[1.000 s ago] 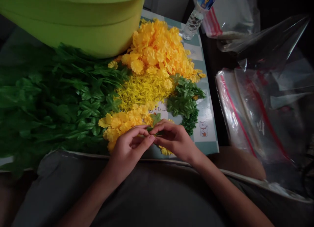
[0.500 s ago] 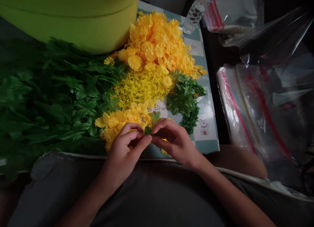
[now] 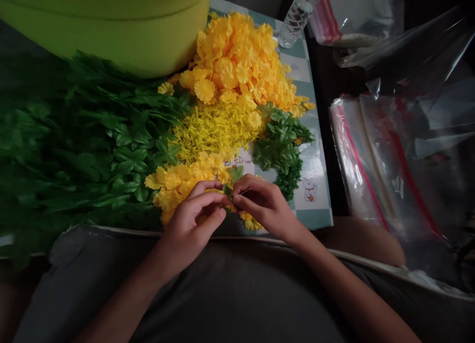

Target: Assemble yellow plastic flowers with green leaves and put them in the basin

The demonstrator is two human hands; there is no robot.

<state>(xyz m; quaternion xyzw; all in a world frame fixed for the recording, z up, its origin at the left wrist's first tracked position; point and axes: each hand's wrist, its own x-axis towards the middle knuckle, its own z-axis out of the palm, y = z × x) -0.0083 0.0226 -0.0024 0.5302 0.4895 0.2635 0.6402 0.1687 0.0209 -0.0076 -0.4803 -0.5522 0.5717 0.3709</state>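
Over the near part of the tabletop [image 3: 315, 218], a small green leaf [image 3: 227, 189] stood at the meeting point of 2 bare hands. The right hand [image 3: 267, 207] formed a closed grip, its thumb and index finger pinched at the leaf, with a thin stem showing beside them. The left hand [image 3: 191, 217] was half curled, its thumb set apart from its index finger; whether its fingertips also clasped the leaf could not be told.

Just beyond the grip lay another green leaf [image 3: 236, 172]. Beyond and to the left of the grip were yellow flower pieces [image 3: 189, 177]; farther beyond came a bed of thin yellow pieces [image 3: 208, 130], then a tall orange-yellow flower mound [image 3: 237, 61]. Right of and beyond the grip lay a cluster of small green leaves [image 3: 278, 147], touching a finely cut dark green clump [image 3: 289, 180]. Well left of the grip spread a large heap of dark green leaves [image 3: 81, 150], with a yellow-green tub [image 3: 122, 43] behind it. Far beyond and right stood a clear bottle [image 3: 296, 21], its top cut off by the frame. Well right lay red-striped plastic bags [image 3: 358, 160].
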